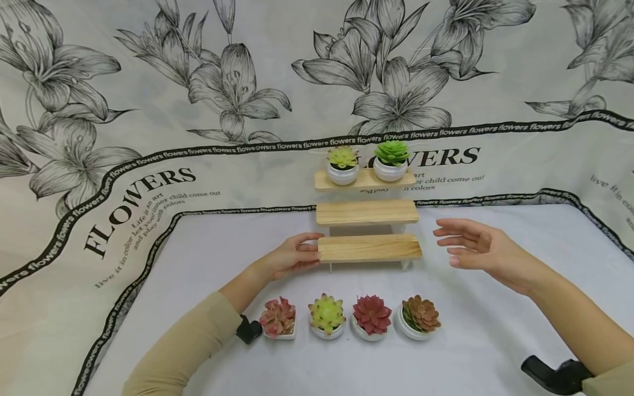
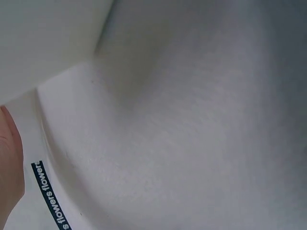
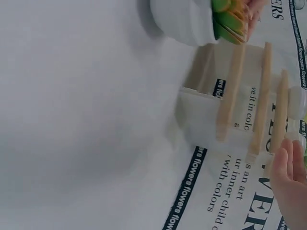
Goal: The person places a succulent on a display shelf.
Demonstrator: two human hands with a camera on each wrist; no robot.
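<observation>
A three-tier display stand (image 1: 369, 248) with pale wooden shelves and white supports stands on the cloth. My left hand (image 1: 296, 256) holds the left end of its lowest shelf; in the left wrist view only a sliver of this hand (image 2: 9, 160) shows, beside a white panel. On the top shelf sit a yellow-green potted succulent (image 1: 343, 165) and a bright green potted succulent (image 1: 391, 160). My right hand (image 1: 477, 247) hovers right of the stand, holding nothing, its fingers extended toward it. The right wrist view also shows that hand (image 3: 290, 175) apart from the shelves.
In front of the stand, a row holds a pink succulent (image 1: 278, 318), a yellow-green one with red tips (image 1: 327, 315), a dark red one (image 1: 371, 318) and a brown one (image 1: 419, 317), all in white pots. A flower-printed cloth (image 1: 238, 93) hangs behind the white tabletop (image 1: 475, 341).
</observation>
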